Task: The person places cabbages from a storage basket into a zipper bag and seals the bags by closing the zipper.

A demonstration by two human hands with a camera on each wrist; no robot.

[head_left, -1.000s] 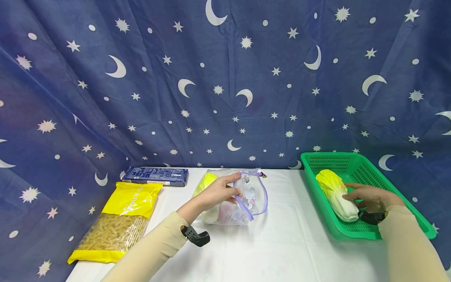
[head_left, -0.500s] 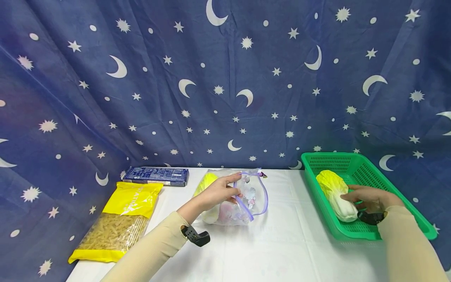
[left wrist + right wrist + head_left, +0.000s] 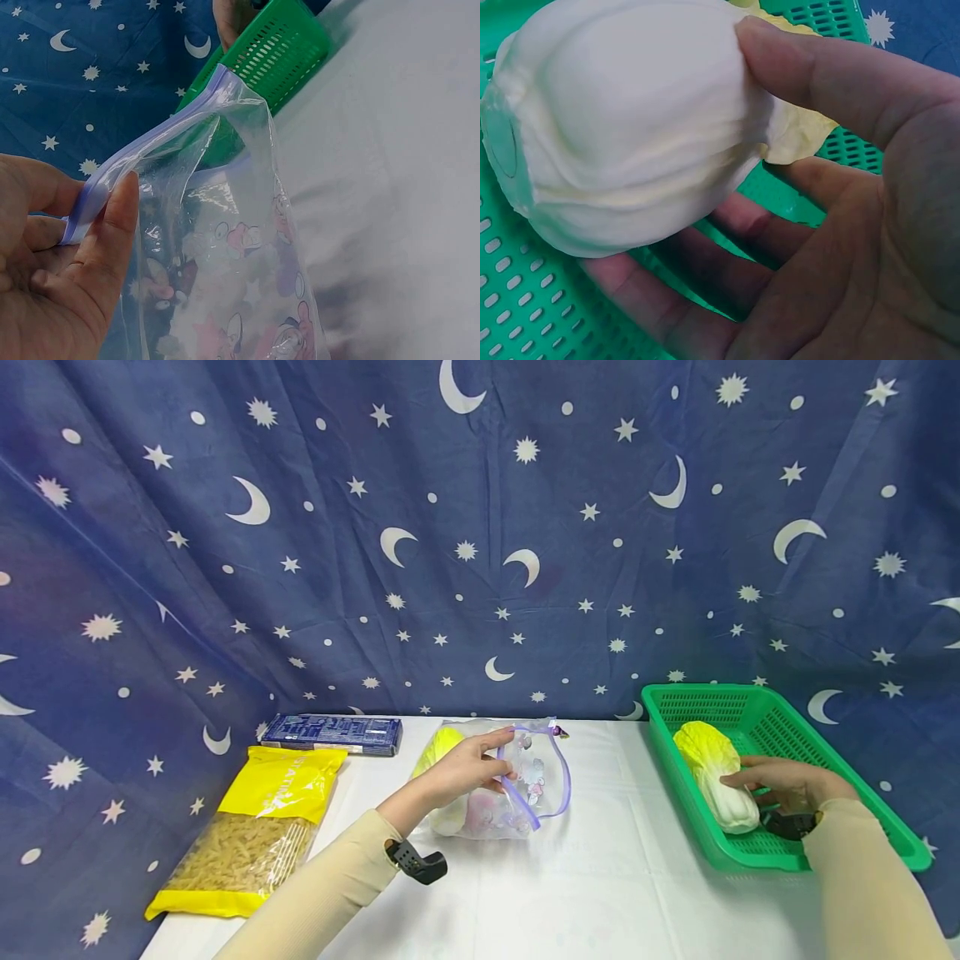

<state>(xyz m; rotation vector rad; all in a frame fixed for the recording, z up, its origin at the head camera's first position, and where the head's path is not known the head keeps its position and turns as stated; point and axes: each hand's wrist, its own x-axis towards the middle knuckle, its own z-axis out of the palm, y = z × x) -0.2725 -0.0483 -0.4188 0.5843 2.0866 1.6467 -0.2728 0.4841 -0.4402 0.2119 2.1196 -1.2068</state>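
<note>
Starry backdrop [image 3: 480, 527], pasta bag [image 3: 251, 831], label perhaps unreadable

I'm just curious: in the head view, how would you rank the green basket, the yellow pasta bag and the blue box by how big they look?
1. green basket
2. yellow pasta bag, which lies nearer the camera
3. blue box

Glossy clear plastic zip bag [image 3: 525, 781], perforated green plastic basket [image 3: 862, 793], matt smooth cabbage [image 3: 716, 772], white cloth table cover [image 3: 600, 877].
</note>
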